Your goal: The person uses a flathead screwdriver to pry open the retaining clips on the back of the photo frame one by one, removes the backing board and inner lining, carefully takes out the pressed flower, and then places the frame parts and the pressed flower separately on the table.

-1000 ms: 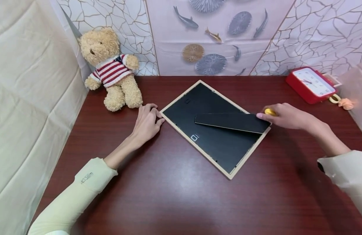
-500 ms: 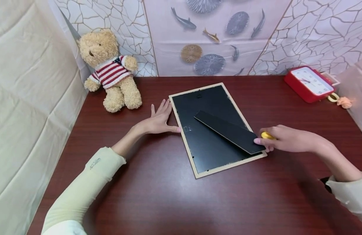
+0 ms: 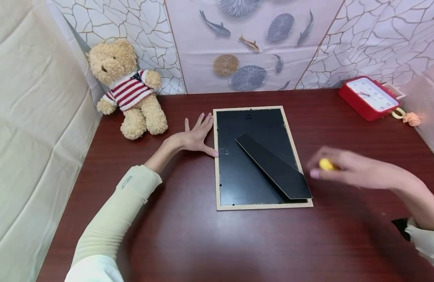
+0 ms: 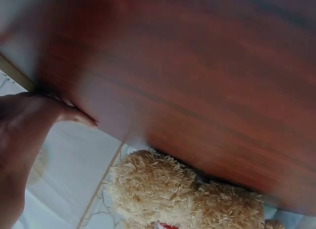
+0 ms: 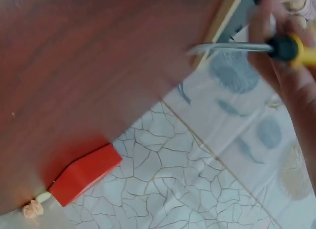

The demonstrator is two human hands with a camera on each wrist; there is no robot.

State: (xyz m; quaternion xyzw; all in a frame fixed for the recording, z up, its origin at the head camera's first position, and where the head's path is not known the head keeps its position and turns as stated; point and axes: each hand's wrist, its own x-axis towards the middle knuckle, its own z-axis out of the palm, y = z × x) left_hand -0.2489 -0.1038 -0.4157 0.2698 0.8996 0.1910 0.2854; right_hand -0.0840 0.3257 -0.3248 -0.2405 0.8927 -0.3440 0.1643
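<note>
A picture frame [image 3: 259, 124] lies face down on the table, its black back up inside a pale wooden rim. The black easel stand [image 3: 273, 168] slants across its lower right. My left hand [image 3: 193, 139] has its fingers spread on the table, with fingertips and thumb at the frame's left edge. To the right of the frame, my right hand [image 3: 361, 169] is blurred and apart from it, holding a screwdriver [image 3: 326, 164] by its yellow handle. The metal shaft [image 5: 234, 46] and black collar show in the right wrist view.
A teddy bear [image 3: 130, 92] in a striped sweater sits at the back left. A red clock [image 3: 370, 98] stands at the back right beside a peach flower-like ornament [image 3: 411, 118]. Patterned cloth hangs behind the dark red table [image 3: 259, 243].
The frame has turned clockwise, so its sides now stand nearly straight. My left hand has spread along its left edge. My right hand has let go of the frame's corner and stand.
</note>
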